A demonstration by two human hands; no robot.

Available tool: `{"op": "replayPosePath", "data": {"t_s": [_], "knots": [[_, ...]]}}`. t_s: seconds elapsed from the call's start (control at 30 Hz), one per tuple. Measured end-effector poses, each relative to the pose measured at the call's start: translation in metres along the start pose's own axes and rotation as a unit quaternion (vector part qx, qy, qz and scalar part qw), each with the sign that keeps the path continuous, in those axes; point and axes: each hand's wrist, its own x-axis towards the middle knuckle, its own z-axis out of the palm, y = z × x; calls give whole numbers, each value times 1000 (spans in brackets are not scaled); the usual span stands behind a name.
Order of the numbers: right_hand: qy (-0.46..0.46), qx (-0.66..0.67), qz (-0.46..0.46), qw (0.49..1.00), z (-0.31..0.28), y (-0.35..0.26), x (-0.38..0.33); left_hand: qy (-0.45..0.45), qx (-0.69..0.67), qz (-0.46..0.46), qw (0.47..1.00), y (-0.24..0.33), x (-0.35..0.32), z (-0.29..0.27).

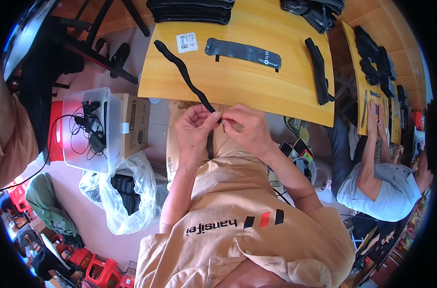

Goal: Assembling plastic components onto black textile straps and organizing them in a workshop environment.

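Observation:
A long black fabric strap (184,72) runs from the wooden table down over its front edge to my hands. Its near end is pinched between the thumb and fingers of my left hand (194,128). Close beside it, the fingertips of my right hand (247,128) are pressed together on the same end; the small detail between them is hidden. Farther back on the table lies a flat dark band (242,53) with white print and two short black tabs. To its left is a small white printed label (186,42). A folded black strap (317,72) rests near the right edge.
A stack of black straps (192,11) and a black pile (314,13) lie at the table's far side. Left are a clear bin (70,149) with cables, a cardboard box (135,125) and a plastic bag (117,218). A co-worker (379,182) works at another table, right.

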Motion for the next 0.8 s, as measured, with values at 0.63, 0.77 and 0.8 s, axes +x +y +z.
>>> {"op": "replayPosePath", "data": {"t_s": [0.63, 0.77, 0.8], "knots": [[8, -23, -20, 1000, 1, 2, -3, 3, -29, -17, 999, -7, -2, 1], [-17, -15, -9, 1000, -5, -1, -1, 4, -41, -40, 998, -1, -4, 1], [-38, -13, 2, 999, -7, -2, 1, 4, -41, -39, 998, -2, -4, -1]]}}
